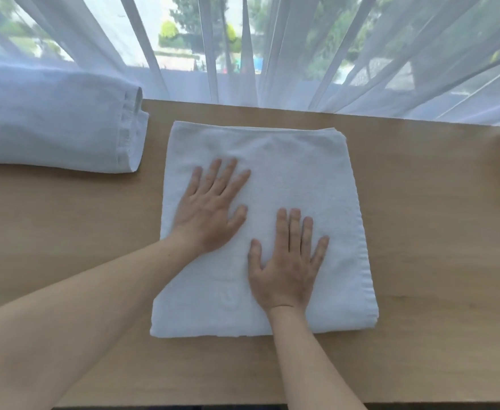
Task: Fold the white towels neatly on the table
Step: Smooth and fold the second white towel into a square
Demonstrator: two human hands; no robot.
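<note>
light: bright, soft daylight through sheer curtain (272, 54) at far edge | shadows: faint, under arms on table (65, 232) | glare: window washed out, bluish cast on whites | focus: mild softness overall, trees outside blurred | distortion: wide-angle bowing at edges

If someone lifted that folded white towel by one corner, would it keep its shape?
Probably not. The folded towel looks like soft terry in loose layers, so it would likely droop and unfold. Both flat hands, left hand and right hand, suggest it needs smoothing.
</note>
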